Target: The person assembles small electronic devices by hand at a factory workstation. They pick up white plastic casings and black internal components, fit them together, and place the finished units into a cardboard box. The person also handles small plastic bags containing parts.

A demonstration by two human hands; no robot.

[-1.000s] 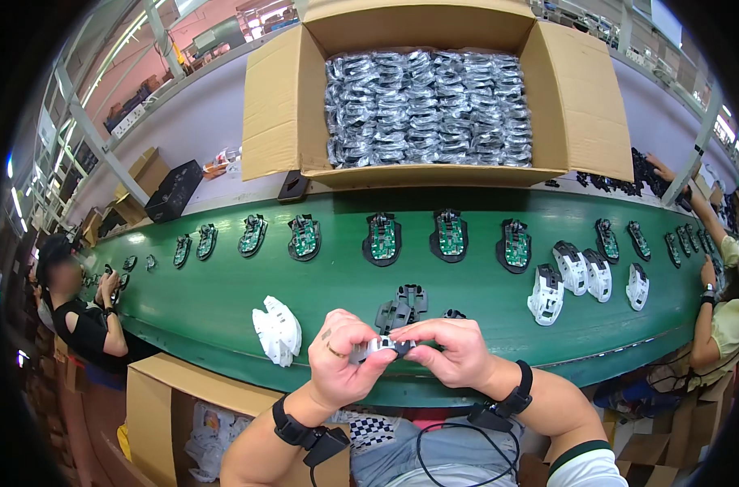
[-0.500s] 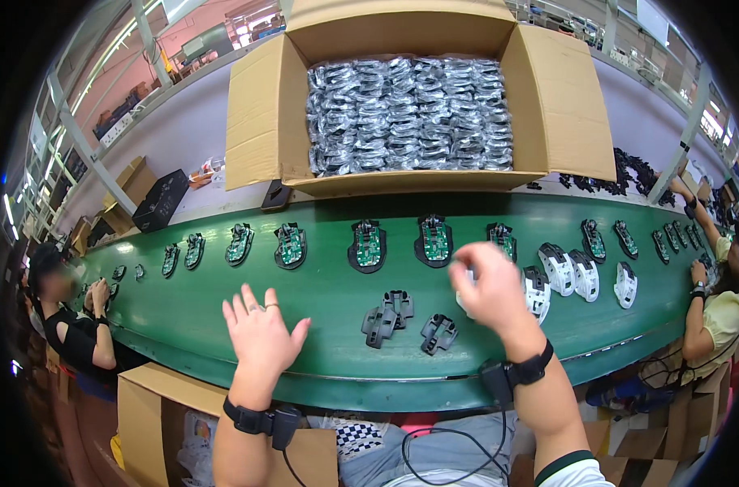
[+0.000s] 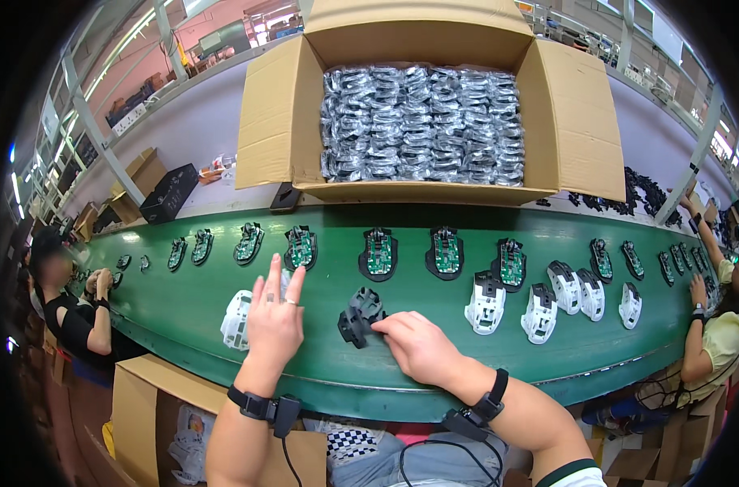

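My left hand (image 3: 275,325) is open over the green conveyor belt, fingers apart and pointing away from me. A white mouse shell (image 3: 236,321) lies just left of it, and another pale piece shows partly behind its fingers. In front of me, my right hand (image 3: 418,347) pinches the edge of a dark grey plastic mouse part (image 3: 355,326). A second dark grey part (image 3: 366,301) appears against it; their overlap hides where one ends. Beyond the hands, mouse bases with green circuit boards (image 3: 380,253) lie in a row along the belt.
Several white mouse shells (image 3: 540,313) lie to the right. Behind the belt stands an open carton (image 3: 434,193) filled with wrapped pieces. Co-workers sit at the left (image 3: 77,312) and right (image 3: 715,325) ends. Another carton (image 3: 142,406) is below the belt's near edge.
My right hand has come left from the white shells and taken a dark grey part. The dark parts, spread apart before, are now bunched together. A white shell now shows beside my left hand.
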